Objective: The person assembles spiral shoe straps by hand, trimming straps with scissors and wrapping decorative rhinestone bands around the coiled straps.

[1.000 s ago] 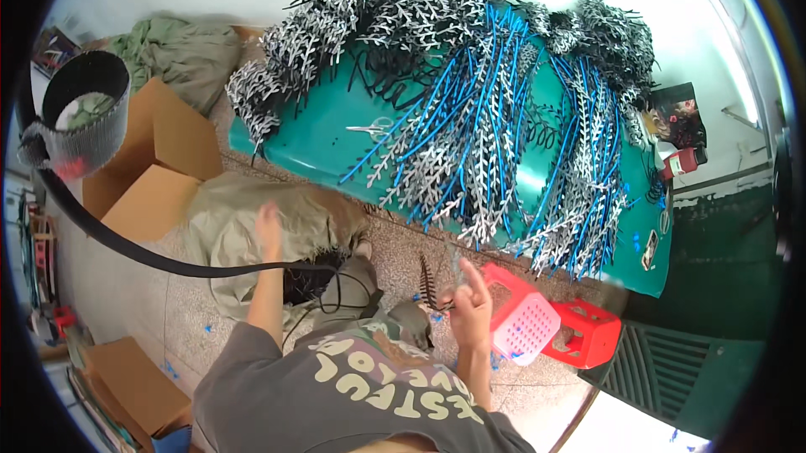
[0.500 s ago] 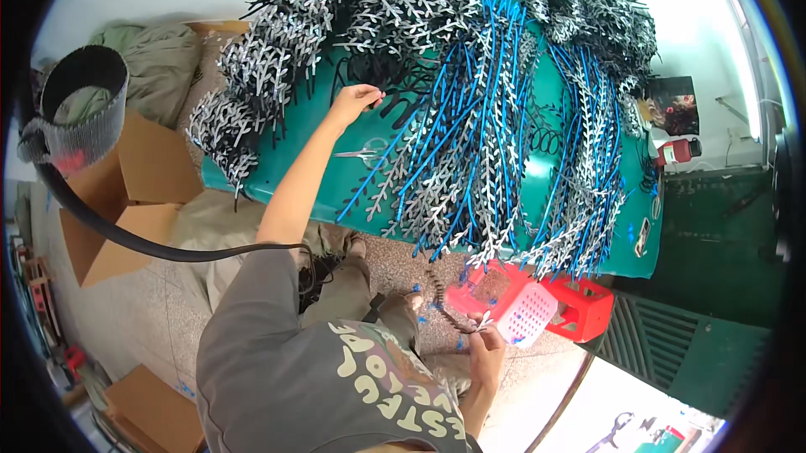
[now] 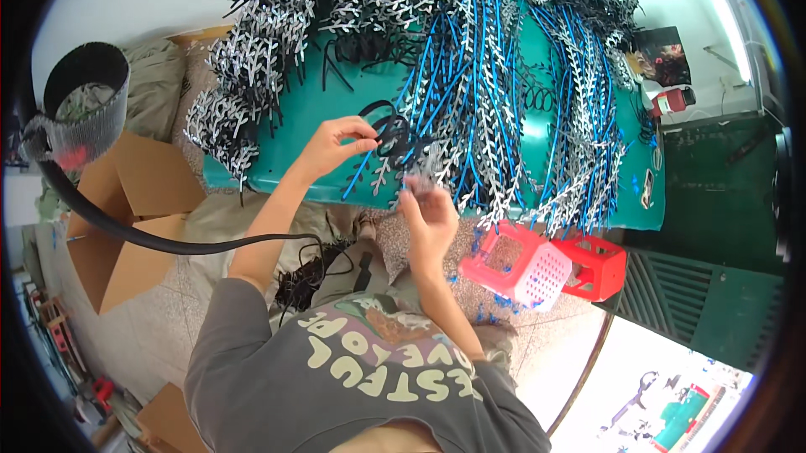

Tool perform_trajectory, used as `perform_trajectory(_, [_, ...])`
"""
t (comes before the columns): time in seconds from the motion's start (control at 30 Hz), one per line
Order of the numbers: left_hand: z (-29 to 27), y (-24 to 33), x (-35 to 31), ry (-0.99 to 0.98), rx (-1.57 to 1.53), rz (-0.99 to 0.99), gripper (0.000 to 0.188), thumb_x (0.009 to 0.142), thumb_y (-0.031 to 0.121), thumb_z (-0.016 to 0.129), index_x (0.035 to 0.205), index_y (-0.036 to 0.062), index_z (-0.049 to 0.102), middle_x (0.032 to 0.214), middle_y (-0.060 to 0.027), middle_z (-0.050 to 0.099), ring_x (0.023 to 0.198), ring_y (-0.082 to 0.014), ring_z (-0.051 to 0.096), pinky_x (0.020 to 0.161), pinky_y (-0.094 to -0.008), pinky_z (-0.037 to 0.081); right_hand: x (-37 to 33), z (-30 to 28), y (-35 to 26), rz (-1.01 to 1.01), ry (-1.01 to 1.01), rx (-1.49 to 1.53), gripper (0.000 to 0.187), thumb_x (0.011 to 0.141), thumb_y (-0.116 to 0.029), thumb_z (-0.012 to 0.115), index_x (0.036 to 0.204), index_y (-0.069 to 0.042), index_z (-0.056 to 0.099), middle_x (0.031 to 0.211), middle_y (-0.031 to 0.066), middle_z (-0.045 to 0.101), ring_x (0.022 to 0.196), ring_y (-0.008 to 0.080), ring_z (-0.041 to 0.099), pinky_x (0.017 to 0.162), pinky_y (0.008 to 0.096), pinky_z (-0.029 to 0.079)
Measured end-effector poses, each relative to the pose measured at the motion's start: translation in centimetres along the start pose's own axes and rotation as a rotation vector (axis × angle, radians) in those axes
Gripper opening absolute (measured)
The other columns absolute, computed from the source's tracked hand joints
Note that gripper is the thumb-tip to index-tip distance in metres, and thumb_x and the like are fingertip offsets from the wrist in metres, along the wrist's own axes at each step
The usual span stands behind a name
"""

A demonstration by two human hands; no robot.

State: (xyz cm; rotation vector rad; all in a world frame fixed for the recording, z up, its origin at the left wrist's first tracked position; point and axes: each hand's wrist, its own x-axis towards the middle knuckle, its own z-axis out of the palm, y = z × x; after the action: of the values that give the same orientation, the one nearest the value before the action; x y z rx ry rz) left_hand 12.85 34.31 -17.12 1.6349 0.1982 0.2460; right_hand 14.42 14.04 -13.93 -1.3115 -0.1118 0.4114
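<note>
Over the near edge of the green table [image 3: 290,172], my left hand [image 3: 340,146] is closed in a pinch on the end of a thin black strip [image 3: 388,130], which curls in loops past the fingertips. Just right of it and a little nearer to me, my right hand [image 3: 430,214] has thumb and fingers together on a silver-and-black leafy sprig [image 3: 430,163], smeared by motion. Behind both hands lies a bundle of silver leafy sprigs and blue stems [image 3: 474,92], its ends hanging past the table edge.
Heaps of silver-black leafy sprigs [image 3: 269,33] cover the table's back and left. A second blue-stemmed bundle [image 3: 579,117] lies right. Below stand a pink stool [image 3: 537,272] and a red one [image 3: 600,268]. An open cardboard box [image 3: 155,172] and a black hose [image 3: 168,241] are left.
My right hand has risen from beside the pink stool to the table edge with the sprig. The left hand has come nearer to me, drawing the black strip along.
</note>
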Motion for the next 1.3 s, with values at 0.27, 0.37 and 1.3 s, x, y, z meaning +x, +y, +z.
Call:
perform_trajectory(0.27, [1.2, 0.3, -4.1, 0.017, -0.053, 0.073, 0.013, 0.072, 0.002, 0.068, 0.083, -0.0026, 0.062, 0.088, -0.0068, 0.059, 0.082, -0.0136, 0.057, 0.074, -0.0249, 0.047, 1.4, 0.0, 2.4, -0.131, 0.220, 0.011, 0.020, 0.078, -0.002, 0.064, 0.096, -0.003, 0.054, 0.089, 0.0019, 0.056, 0.073, 0.0052, 0.051, 0.054, 0.0182, 0.044])
perform_trajectory(0.37, [1.4, 0.1, -4.7, 0.027, -0.064, 0.115, 0.014, 0.072, 0.001, 0.068, 0.083, -0.0024, 0.062, 0.090, -0.0068, 0.059, 0.083, -0.0138, 0.056, 0.074, -0.0253, 0.047, 1.9, -1.1, 2.0, -0.054, 0.117, -0.073, 0.019, 0.077, -0.003, 0.065, 0.092, -0.003, 0.054, 0.088, 0.0023, 0.056, 0.071, 0.0053, 0.051, 0.051, 0.0187, 0.043])
perform_trajectory(1.3, [5.6, 0.7, -5.7, 0.454, 0.148, -0.108, 0.016, 0.075, 0.011, 0.067, 0.082, 0.0004, 0.057, 0.077, -0.0026, 0.056, 0.067, -0.0107, 0.054, 0.060, -0.0240, 0.044, 5.9, -5.0, -2.5, 0.063, -0.076, 0.015, 0.015, 0.077, 0.001, 0.064, 0.085, -0.003, 0.051, 0.075, 0.0096, 0.064, 0.061, 0.0111, 0.060, 0.051, 0.0193, 0.041])
